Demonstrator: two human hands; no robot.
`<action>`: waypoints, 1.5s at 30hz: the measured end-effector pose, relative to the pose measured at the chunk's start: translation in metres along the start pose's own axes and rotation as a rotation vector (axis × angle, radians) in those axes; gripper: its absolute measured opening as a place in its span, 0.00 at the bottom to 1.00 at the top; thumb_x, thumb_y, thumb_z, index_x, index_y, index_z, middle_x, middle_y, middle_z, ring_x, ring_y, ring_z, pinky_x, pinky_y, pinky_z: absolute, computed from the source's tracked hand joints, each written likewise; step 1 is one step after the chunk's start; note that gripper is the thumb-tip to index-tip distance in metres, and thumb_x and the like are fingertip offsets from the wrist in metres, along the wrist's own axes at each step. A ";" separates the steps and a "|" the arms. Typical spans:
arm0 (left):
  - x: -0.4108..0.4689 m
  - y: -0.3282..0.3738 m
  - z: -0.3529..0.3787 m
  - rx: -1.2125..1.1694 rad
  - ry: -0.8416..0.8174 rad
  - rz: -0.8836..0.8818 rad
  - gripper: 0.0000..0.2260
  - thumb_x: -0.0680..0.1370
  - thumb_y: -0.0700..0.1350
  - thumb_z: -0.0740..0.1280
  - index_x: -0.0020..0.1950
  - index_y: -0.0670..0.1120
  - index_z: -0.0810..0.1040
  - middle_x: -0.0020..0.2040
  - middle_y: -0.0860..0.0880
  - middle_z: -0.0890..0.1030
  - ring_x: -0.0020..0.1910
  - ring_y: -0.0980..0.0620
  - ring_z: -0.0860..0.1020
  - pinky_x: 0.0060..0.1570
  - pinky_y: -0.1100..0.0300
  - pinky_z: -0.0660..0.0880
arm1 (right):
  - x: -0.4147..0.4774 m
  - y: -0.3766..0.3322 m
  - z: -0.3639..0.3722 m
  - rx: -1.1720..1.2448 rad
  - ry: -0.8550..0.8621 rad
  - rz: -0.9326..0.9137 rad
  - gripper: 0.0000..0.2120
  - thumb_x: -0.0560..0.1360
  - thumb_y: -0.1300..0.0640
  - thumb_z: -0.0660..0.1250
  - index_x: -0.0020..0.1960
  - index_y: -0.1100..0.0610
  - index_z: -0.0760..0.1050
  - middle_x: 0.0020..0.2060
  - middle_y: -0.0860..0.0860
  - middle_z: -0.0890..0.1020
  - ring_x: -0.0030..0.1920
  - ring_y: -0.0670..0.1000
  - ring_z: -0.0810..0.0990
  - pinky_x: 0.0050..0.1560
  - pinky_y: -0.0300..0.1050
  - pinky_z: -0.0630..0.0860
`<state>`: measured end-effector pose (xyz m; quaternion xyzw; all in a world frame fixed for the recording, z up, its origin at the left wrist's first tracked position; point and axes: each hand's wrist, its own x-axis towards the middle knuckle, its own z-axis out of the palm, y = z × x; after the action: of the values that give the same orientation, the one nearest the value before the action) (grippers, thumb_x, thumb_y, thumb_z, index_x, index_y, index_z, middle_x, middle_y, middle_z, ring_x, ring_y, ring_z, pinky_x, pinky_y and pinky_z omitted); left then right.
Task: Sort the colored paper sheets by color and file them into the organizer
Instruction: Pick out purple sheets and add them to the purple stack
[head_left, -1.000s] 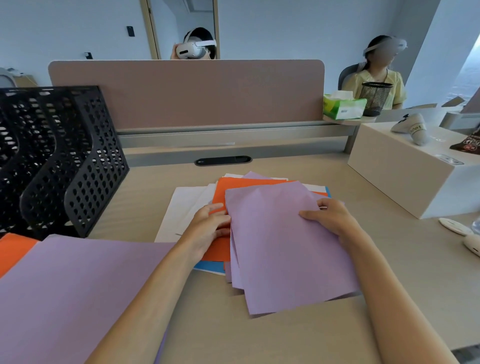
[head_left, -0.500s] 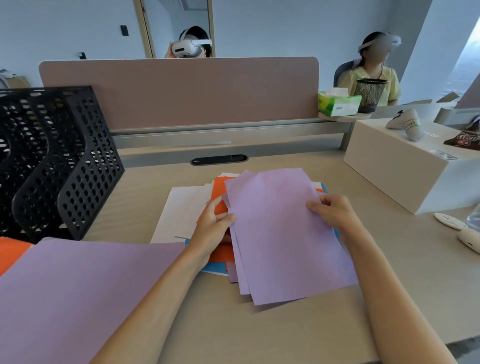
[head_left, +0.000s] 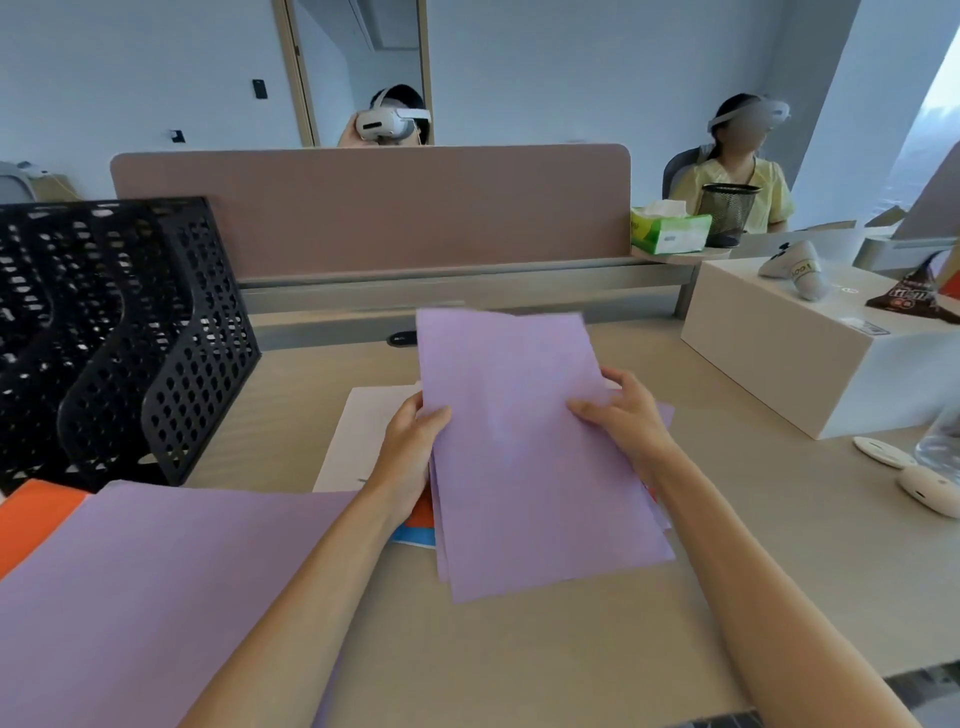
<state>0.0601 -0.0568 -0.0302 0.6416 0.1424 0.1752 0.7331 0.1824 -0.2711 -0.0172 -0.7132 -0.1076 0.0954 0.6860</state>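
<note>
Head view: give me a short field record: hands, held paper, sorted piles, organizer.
left hand: pinches left edge of purple sheets
right hand: holds their right edge
purple sheets: raised, tilted, above mixed pile
sorted piles: purple pile and orange sheet, near left
organizer: black, perforated, far left on desk

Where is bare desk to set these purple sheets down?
Bare desk: the near edge below the held purple sheets, and between them and the white box. A strip runs between organizer and white sheet. Near left is crowded by the purple pile.
</note>
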 end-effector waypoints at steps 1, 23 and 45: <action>0.000 0.005 -0.003 0.057 0.031 0.010 0.13 0.80 0.45 0.63 0.64 0.50 0.75 0.58 0.48 0.82 0.55 0.46 0.81 0.56 0.47 0.78 | 0.000 -0.009 0.007 -0.091 0.004 -0.064 0.24 0.71 0.60 0.74 0.63 0.51 0.70 0.48 0.51 0.83 0.45 0.52 0.84 0.45 0.47 0.82; -0.027 0.039 -0.005 0.244 0.130 0.321 0.13 0.82 0.41 0.59 0.67 0.51 0.70 0.57 0.57 0.79 0.53 0.64 0.79 0.46 0.71 0.75 | -0.038 -0.028 0.035 0.090 -0.025 -0.339 0.11 0.77 0.60 0.68 0.59 0.54 0.76 0.51 0.50 0.84 0.51 0.49 0.83 0.48 0.44 0.80; -0.187 0.053 -0.218 0.271 0.701 0.123 0.09 0.80 0.42 0.63 0.60 0.45 0.71 0.49 0.50 0.79 0.49 0.51 0.79 0.38 0.64 0.71 | -0.083 -0.023 0.226 -0.661 -0.631 -0.426 0.06 0.74 0.59 0.69 0.42 0.62 0.78 0.34 0.48 0.75 0.35 0.45 0.70 0.33 0.36 0.67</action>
<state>-0.2061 0.0612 -0.0108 0.6411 0.3676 0.4075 0.5365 0.0381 -0.0771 -0.0047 -0.7909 -0.4773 0.1252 0.3620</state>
